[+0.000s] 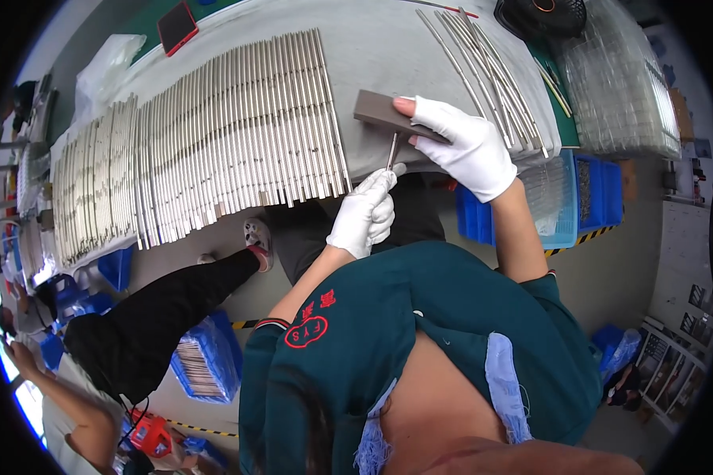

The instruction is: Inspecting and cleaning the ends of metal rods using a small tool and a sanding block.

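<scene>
My left hand (363, 215), in a white glove, is closed round a thin metal rod (393, 149) just off the table's near edge. The rod's upper end meets the underside of a flat grey-brown block (379, 109), which looks like a sanding block. My right hand (469, 149) grips that block, its bare thumb tip on top and a fingertip below; its glove leaves these tips uncovered. To the left of my hands, a broad row of silver metal rods (238, 119) lies side by side on the grey-covered table (364, 47).
More loose rods (483, 71) lie at the table's right. A red-edged phone (177, 28) sits at the back left. Clear plastic trays (622, 87) are stacked at the far right, above blue bins (602, 190). A co-worker's leg (158, 317) and a rod-filled crate (206, 360) are at lower left.
</scene>
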A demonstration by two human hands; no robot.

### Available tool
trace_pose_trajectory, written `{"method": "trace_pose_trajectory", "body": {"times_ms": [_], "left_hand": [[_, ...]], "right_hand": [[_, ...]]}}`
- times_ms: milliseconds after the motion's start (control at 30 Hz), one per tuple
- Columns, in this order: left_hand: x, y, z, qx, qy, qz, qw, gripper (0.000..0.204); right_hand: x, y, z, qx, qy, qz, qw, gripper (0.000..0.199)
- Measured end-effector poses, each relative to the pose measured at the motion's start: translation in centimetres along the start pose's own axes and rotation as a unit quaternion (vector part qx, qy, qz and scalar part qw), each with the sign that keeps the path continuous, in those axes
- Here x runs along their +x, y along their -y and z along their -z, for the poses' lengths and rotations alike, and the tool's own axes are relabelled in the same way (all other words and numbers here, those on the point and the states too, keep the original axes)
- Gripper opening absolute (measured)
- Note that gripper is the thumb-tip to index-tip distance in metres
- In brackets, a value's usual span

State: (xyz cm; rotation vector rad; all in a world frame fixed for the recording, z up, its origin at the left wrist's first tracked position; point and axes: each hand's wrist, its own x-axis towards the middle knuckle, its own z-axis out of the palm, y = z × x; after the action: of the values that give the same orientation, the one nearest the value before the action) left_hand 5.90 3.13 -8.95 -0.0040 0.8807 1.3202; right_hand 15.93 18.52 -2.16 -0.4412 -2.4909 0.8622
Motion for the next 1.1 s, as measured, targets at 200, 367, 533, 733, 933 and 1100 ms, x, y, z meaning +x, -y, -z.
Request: {"method": "trace_pose_trajectory", "body": {"times_ms": [200,367,533,733,933,1100], "left_hand": [[-0.1,0.3,0.3,-0.022,0.014,-0.004,1.000,0.038],[-0.2,0.2,-0.1,-0.007,0.009,0.004,1.000,0.040],[-0.1,0.0,-0.1,-0.005,-0.011,-0.015,1.000,0.038],[0.0,0.0,-0.3,0.016,-0.002,-0.009,1.000,0.034],[0.1,0.2,0.3,-0.004,-0.003,-0.020,1.000,0.038],[0.1,0.0,0.0,0.001,-0.005,-0.016,1.000,0.036]], "right_hand": [[-3.9,-1.4,4.8,-0.010,0.034,-0.162,0.986,0.049],[-2.4,-0.1,1.5,0.001,-0.017,-0.075,0.997,0.049],[-1.0,-0.4,-0.1,0.038,-0.040,-0.060,0.997,0.052],[-1.5,0.8,1.5,-0.021,-0.038,-0.140,0.989,0.051],[-3.5,-1.1,3.7,-0.071,0.025,-0.139,0.987,0.050],[-4.3,-0.6,3.9,0.047,-0.029,-0.102,0.993,0.050]]}}
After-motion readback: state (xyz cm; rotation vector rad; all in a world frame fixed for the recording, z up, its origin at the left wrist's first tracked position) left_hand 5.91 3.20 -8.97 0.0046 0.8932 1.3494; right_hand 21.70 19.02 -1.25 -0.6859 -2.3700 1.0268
